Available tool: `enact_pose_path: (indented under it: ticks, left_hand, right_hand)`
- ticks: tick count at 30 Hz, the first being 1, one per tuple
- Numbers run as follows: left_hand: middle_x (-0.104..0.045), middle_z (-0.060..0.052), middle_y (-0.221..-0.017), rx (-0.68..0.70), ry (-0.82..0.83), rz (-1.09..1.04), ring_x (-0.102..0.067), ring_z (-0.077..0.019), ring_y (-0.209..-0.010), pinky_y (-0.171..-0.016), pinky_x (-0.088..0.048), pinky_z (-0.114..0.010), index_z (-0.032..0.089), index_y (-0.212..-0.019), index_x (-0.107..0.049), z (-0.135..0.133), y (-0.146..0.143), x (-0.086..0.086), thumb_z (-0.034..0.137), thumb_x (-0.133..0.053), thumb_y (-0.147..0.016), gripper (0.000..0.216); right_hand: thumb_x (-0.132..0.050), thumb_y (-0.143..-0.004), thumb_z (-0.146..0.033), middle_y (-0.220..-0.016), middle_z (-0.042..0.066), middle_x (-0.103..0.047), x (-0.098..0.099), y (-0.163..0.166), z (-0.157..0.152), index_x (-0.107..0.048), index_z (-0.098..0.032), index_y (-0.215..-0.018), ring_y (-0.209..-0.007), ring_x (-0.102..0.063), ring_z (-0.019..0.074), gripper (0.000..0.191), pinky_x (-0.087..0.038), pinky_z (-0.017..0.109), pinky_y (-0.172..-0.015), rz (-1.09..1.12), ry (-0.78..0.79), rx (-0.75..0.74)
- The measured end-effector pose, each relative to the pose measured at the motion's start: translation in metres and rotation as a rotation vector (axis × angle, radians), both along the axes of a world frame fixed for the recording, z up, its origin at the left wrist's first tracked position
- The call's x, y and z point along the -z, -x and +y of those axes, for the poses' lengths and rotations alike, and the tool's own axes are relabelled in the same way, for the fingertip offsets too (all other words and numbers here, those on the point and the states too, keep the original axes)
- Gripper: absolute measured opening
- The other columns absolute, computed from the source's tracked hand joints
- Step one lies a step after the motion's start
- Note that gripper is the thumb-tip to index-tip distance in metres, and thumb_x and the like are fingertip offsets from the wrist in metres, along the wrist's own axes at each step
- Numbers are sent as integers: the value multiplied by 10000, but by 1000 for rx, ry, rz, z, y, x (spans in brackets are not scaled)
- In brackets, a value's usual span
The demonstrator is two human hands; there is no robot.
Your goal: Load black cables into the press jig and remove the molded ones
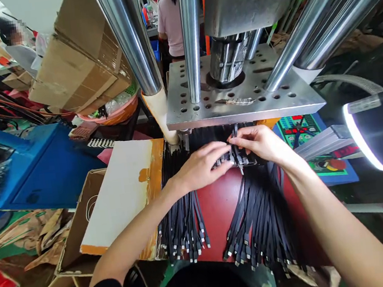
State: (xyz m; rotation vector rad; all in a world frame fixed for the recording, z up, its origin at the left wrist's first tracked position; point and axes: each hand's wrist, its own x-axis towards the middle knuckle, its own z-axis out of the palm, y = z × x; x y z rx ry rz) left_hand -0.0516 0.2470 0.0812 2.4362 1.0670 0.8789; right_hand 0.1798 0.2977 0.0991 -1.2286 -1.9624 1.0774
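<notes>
From my remote seat I look down on two bare hands, close below the front edge of a thick steel plate [243, 109] drilled with holes. The right hand [258, 143], under the right half of the plate, has its thumb and forefinger brought nearly together, seemingly pinching a black cable [237, 152] by its connector end. The left hand [199, 168], under the plate's left half, has its thumb parted from the fingers, the gap lying over a row of connector ends [227, 161]; I see nothing clearly gripped there, and cannot tell whether the fingertips press on that row. More cables hang nearer the wearer than the plate: a left bunch [183, 223] below its left end and a right bunch [262, 223] below its right half, with a red work surface [216, 215] showing between. I judge each cable to be light and limp, so that it bends anywhere along its length and cannot be steered from far back. The connector bodies look stiff and perhaps a little slick, with small metal tips that could bend or scratch. I would take hold of the moulded body just behind the tip, lightly, between thumb and forefinger, letting the soft tail trail away from the plate without tangling its neighbours.
</notes>
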Motion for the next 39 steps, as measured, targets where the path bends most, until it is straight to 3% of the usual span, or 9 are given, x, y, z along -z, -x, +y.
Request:
enact_pose_path:
  ticks: [2, 8, 13, 17, 21, 24, 30, 34, 39]
  left_hand:
    - [-649, -194, -1580, 119, -105, 209, -610, -313, -1509, -1272, -528, -517, 168, -1388, -700, -10, 8, 1, 362, -659, -1085, 362]
    - [-631, -201, -1620, 149, -285, 526, -552, -323, -1562, -1292, -456, -511, 122, -1435, -666, -5, 0, -1, 375, -628, -1114, 410]
    - [-644, -201, -1607, 72, -327, 648, -580, -335, -1524, -1262, -456, -495, 93, -1436, -675, -9, -12, -6, 445, -565, -1139, 474]
    - [-622, -199, -1629, 5, -298, 669, -546, -353, -1554, -1280, -427, -539, 145, -1540, -618, -21, -22, -5, 564, -546, -1127, 593]
    - [-536, -248, -1694, -121, -275, 751, -491, -383, -1601, -1300, -401, -575, 107, -1613, -545, -36, -38, 0, 512, -548, -1130, 630]
    - [-454, -274, -1742, -156, -230, 778, -440, -400, -1637, -1310, -390, -590, 67, -1660, -481, -41, -47, -1, 548, -525, -1126, 720]
    - [-435, -243, -1761, -157, -44, 706, -394, -357, -1668, -1346, -356, -565, 7, -1667, -446, -4, -45, -20, 464, -399, -1155, 688]
    - [-533, -244, -1698, -177, -25, 630, -516, -343, -1583, -1319, -395, -545, 14, -1601, -527, 32, -43, -24, 337, -426, -1132, 578]
    - [-741, -284, -1413, -221, -56, 577, -729, -342, -1295, -1159, -535, -478, -15, -1363, -705, 74, -50, -23, 243, -443, -1120, 440]
  right_hand:
    - [-688, -862, -851, -664, 10, -639, 7, 2, 5, -745, -214, -773, -493, -491, 146, 645, -386, 316, -543, -17, -22, 0]
    - [-670, -949, -677, -730, 53, -696, 18, -1, 6, -734, -207, -751, -601, -577, 181, 513, -403, 320, -598, -41, -239, 114]
    - [-749, -882, -654, -818, 54, -754, 23, -2, 6, -753, -190, -877, -521, -499, 132, 464, -402, 302, -542, 74, -102, 131]
    - [-745, -884, -634, -794, 56, -745, 27, 1, 5, -764, -185, -919, -555, -557, 162, 451, -446, 314, -565, 98, -138, 208]
    - [-625, -1004, -404, -982, 104, -768, 29, -2, -21, -798, -174, -1196, -730, -670, 220, 346, -552, 357, -696, -43, -371, 332]
    - [-464, -1040, -189, -1008, 134, -709, 28, -8, -49, -842, -184, -1229, -866, -667, 254, 422, -560, 373, -791, -374, -576, 244]
    - [-408, -1062, -111, -1115, 191, -704, 14, 10, -41, -708, -191, -1531, -966, -686, 312, 562, -538, 398, -857, -927, -498, 196]
    - [-404, -1058, -141, -1254, 256, -731, 8, 25, -2, -727, -134, -1472, -1082, -710, 365, 525, -549, 441, -915, -881, -409, 222]
    - [-350, -1022, -85, -1191, 230, -790, 4, 38, 46, -757, -119, -1358, -1125, -698, 369, 529, -544, 500, -1024, -776, -425, 201]
